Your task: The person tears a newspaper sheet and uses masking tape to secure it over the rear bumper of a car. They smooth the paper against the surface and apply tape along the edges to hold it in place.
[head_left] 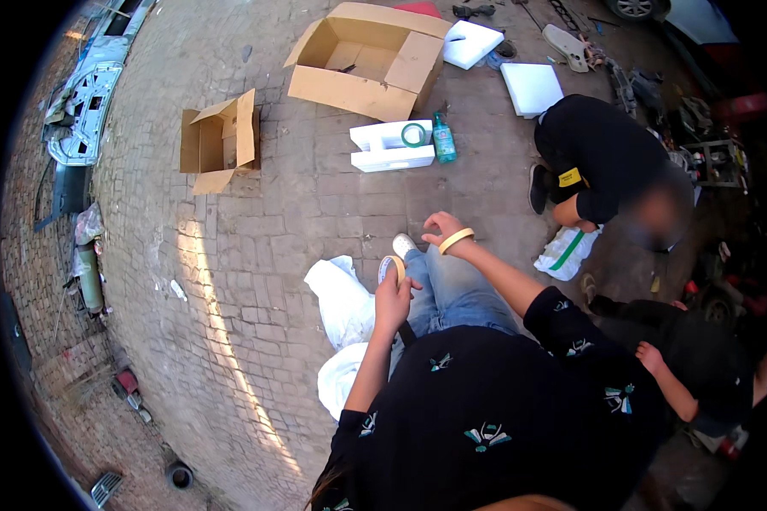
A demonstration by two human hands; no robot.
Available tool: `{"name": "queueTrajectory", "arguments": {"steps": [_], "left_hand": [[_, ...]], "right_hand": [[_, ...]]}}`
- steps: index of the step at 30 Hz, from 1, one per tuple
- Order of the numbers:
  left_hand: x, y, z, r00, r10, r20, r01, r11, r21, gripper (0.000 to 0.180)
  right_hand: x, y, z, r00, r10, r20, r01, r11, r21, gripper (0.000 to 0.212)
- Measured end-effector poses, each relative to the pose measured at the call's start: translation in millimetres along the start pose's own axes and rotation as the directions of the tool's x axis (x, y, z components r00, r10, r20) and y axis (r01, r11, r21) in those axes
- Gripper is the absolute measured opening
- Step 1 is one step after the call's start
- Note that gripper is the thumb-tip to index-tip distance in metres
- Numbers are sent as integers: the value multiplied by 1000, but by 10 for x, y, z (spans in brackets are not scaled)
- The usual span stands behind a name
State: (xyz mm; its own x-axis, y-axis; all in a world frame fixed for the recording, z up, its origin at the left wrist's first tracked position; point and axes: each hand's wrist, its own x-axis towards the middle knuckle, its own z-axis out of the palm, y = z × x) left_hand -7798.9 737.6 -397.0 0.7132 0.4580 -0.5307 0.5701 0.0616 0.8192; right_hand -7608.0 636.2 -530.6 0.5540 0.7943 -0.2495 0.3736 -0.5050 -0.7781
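Observation:
My left hand (pixel 392 300) is closed on a roll of tape (pixel 383 271), pale yellow with a white inner ring, held upright above my left leg. A second pale yellow tape roll (pixel 457 241) sits around my right wrist like a bracelet. Just ahead of it, my right hand (pixel 441 225) has loosely bent fingers, somewhat apart, with nothing visible in them. White plastic bags (pixel 341 294) lie beside my left leg, partly hidden by my left forearm.
Ahead stand white foam pieces (pixel 392 159) with a green tape roll (pixel 413 134) and a teal bottle (pixel 445 140). Two open cardboard boxes (pixel 371 60) (pixel 215 145) lie beyond. A crouching person (pixel 605 149) at right touches a white-green bag (pixel 568 252). Car parts (pixel 85 111) line the left.

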Motion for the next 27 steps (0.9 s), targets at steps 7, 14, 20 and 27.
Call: {"name": "queueTrajectory", "arguments": {"steps": [7, 14, 20, 27], "left_hand": [[640, -16, -512, 982, -179, 60, 187, 966, -179, 31], [1323, 106, -797, 917, -398, -12, 374, 872, -315, 30], [1870, 257, -914, 861, -499, 94, 496, 788, -364, 30], [2059, 270, -1212, 840, -540, 54, 519, 771, -369, 30]], "right_hand": [[1717, 820, 144, 718, 590, 368, -492, 805, -332, 62], [3143, 1142, 531, 708, 601, 371, -430, 784, -449, 84], [4135, 1490, 761, 553, 735, 393, -581, 678, -450, 89], [4177, 1707, 752, 510, 737, 444, -685, 660, -308, 97]]}}
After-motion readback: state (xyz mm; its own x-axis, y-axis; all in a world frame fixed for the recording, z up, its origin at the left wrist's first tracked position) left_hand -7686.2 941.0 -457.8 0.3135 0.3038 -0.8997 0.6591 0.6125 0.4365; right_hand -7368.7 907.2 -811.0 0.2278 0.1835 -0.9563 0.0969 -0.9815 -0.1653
